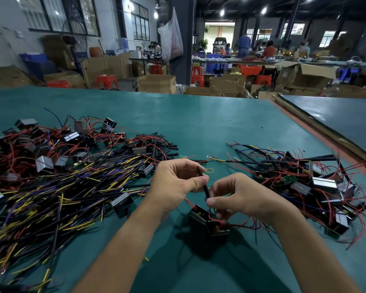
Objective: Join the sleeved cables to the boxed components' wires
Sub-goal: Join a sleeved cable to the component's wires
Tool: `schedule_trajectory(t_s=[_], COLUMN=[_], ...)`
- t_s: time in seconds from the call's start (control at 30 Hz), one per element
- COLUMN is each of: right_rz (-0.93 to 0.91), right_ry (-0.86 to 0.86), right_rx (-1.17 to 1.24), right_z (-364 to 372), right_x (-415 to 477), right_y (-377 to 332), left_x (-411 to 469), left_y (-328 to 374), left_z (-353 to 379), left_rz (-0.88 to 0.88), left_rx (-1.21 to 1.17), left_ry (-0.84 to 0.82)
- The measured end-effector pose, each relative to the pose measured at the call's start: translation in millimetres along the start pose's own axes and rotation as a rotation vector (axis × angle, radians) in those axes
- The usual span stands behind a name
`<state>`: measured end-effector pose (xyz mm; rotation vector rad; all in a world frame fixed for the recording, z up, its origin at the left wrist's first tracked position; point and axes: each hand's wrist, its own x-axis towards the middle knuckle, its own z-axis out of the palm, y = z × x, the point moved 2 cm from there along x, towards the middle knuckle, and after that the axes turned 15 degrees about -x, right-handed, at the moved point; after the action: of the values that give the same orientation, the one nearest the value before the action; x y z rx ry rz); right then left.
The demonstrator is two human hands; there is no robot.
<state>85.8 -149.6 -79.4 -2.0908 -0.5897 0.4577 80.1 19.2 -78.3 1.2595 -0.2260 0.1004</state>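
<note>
My left hand [175, 182] pinches a black sleeved cable [205, 188] between thumb and fingers, a little above the green table. My right hand [237, 195] pinches the cable's lower end together with red wires [237, 225] that run from a black boxed component [207, 222]. That box hangs or rests just below both hands, tilted, with its open side showing. Where the wire ends meet is hidden by my fingers.
A big heap of sleeved cables with yellow and purple ends [57, 193] and boxed components [42, 163] lies at the left. Another heap of boxes with red wires [317, 187] lies at the right. A yellow rubber band [209, 170] lies beyond my hands. The table's edge [317, 132] runs at the right.
</note>
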Motion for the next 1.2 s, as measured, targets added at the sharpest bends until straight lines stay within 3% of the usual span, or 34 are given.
schedule_trajectory(t_s=[0.23,0.43,0.6,0.83,0.93,1.2], right_rz=[0.016,0.029,0.039,0.08,0.059,-0.01], right_ry=[-0.132,-0.044,-0.072,-0.04,0.005,-0.079], right_rx=[-0.122,-0.089,-0.073,-0.299,-0.296,-0.174], right_z=[-3,-1,-2,0,-2,-4], right_x=[-4,1,-3,-2,2,-4], right_y=[6,7,2,1,5,7], left_x=[-1,-1,-2,-1,-1,-6], left_y=[2,0,-2,-3,-4,-11], left_z=[3,3,2,5,5,4], left_rz=[-0.025,-0.031,-0.029,-0.049,-0.069,-0.14], left_rx=[0.015,0.037,0.049,0.049,0.065,0.165], left_ry=[-0.014,-0.052,-0.055,-0.083,-0.096,-0.236])
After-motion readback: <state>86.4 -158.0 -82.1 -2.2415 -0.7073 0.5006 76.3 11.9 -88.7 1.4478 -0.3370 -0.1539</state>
